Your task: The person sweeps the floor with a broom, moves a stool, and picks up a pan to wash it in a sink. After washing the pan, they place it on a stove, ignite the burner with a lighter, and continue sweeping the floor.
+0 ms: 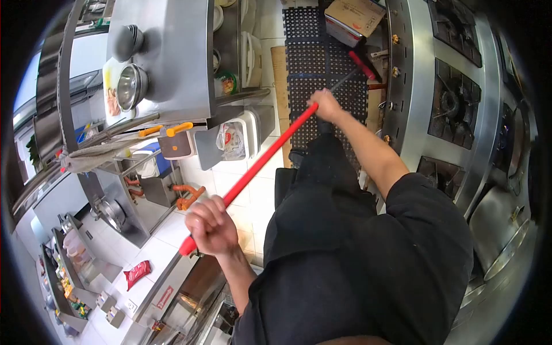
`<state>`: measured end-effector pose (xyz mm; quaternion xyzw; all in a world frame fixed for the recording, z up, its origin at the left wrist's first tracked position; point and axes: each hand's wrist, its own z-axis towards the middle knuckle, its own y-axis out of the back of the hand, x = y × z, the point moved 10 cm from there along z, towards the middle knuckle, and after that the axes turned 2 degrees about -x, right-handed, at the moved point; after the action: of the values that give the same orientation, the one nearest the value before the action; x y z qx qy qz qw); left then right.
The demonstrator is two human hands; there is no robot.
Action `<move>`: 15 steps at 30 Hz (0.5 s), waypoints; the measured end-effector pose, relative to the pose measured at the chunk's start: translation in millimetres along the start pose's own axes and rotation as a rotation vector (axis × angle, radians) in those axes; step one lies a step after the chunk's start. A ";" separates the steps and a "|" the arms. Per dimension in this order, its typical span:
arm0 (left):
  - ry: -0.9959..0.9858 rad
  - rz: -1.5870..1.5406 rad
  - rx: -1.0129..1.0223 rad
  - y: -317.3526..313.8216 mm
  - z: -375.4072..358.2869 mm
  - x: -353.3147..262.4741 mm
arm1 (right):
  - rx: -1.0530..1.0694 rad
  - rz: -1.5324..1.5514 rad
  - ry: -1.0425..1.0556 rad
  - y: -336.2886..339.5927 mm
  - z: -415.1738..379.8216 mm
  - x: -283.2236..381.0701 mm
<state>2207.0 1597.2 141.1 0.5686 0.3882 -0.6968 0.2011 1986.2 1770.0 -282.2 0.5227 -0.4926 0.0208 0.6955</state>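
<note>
A long red floor squeegee runs diagonally across the head view; whether its head carries a rubber blade or bristles is too small to tell. My left hand is closed round the pole near its top end, at the lower left. Farther down, my right hand grips the pole where the red part meets a thin grey shaft. The red crossbar head rests at floor level by the base of the stove, close to a cardboard box. A black perforated rubber mat lies under the shaft.
A steel stove with black burners lines the right side. On the left stands a steel counter with metal bowls. Orange-handled tools stick out at its edge, above plastic bins. A red packet lies lower left.
</note>
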 end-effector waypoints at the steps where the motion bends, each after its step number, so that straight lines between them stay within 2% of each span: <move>1: 0.042 0.030 0.096 0.0 -8.3 0.2 | 0.040 0.015 -0.013 -18.4 -13.3 1.5; 2: 0.024 0.071 0.169 3.6 -19.3 -15.5 | 0.093 0.016 -0.058 -28.6 -17.7 10.7; 4: -0.047 0.028 0.093 31.0 -35.3 -64.5 | 0.098 0.113 0.073 -23.8 -32.6 62.7; 5: -0.049 0.078 0.094 38.2 -39.2 -94.8 | 0.203 0.082 0.106 -32.3 -39.1 83.3; 6: -0.075 -0.084 0.180 40.3 -41.5 -120.7 | 0.216 0.127 0.094 -17.2 -44.7 110.8; 7: -0.140 0.013 0.184 38.5 -40.5 -151.2 | 0.228 0.169 0.092 2.1 -45.7 131.7; 8: -0.158 0.002 0.271 21.5 -36.5 -165.0 | 0.190 0.154 0.109 17.6 -40.4 134.1; 10: -0.149 0.002 0.303 15.3 -35.6 -153.2 | 0.118 0.139 0.139 40.8 -32.8 134.3; 11: -0.137 0.003 0.326 9.8 -31.0 -141.2 | 0.106 -0.031 0.060 52.6 -17.9 112.3; 12: -0.128 0.036 0.227 13.2 -28.6 -113.0 | 0.014 -0.050 0.121 72.8 -3.2 99.0; 13: -0.110 0.250 0.133 21.3 -24.9 -73.8 | -0.166 0.053 0.028 72.7 10.2 52.6; 14: 0.029 0.262 0.081 22.6 -20.8 -25.1 | -0.103 -0.058 0.018 52.9 28.3 12.6; 15: 0.051 0.029 0.055 2.6 -17.4 3.7 | 0.039 -0.071 0.074 23.7 35.8 -4.8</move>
<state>2219.0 1609.6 135.9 0.5969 0.3655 -0.6897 0.1853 1947.0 1756.3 -270.0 0.5524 -0.4471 0.0250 0.7031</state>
